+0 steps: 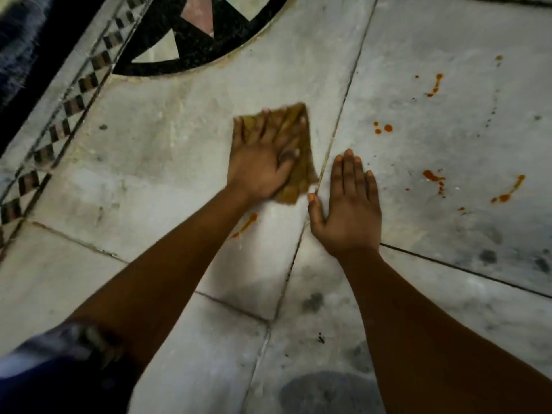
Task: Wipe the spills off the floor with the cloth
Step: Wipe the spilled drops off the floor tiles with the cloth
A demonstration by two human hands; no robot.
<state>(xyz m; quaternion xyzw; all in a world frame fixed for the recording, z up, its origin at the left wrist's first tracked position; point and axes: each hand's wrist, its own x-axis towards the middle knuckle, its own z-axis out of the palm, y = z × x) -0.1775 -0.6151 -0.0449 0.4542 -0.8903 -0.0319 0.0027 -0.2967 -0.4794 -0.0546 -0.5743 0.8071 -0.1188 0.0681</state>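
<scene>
The left hand (263, 162) presses flat, fingers spread, on the cloth (301, 171) on the floor (179, 121); the right hand (349, 204) rests flat just beside it. Most remains: orange spills (433, 176) dot the right, one streak (248, 224) near the left wrist.

A: Any text, labels, numbers?
B: None readable. The floor (167, 162) has patterned inlay only, no lettering.
A: The cloth (298, 174)?
B: Plain, blurred, no tag or print legible.
</scene>
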